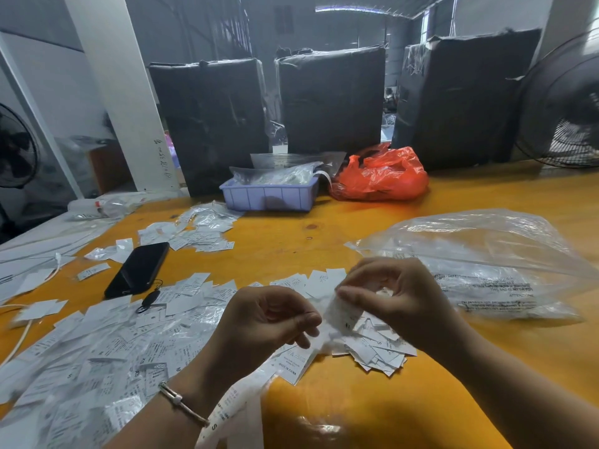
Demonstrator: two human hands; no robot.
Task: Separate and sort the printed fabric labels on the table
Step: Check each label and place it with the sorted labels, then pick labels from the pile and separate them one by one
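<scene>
Both forearms reach in from the near edge over the table [356, 416], hands raised just above it, palms turned inward toward each other. A thin bracelet [181, 404] circles the left wrist. Left hand [269, 322]: fingers curled, thumb and forefinger tip closed together at the near edge of a white label [342, 314]. Right hand [393, 294]: fingers arched over, tips pinching the label's far end; the label hangs blurred between the two hands.

Directly under the hands, a small heap [376, 346] of cut labels. Left of the hands, a wide spread of loose labels [97, 351] covers the table, with strips trailing off the near edge. Right of the hands, a clear bag [492, 254] lies puffed, printed text on it.

Beyond the spread, a black phone [137, 268] lies flat. Farther back, a lilac tray [269, 197] holds plastic packets; beside it a red bag [381, 175]. Three black-wrapped bales [330, 98] stand behind.
</scene>
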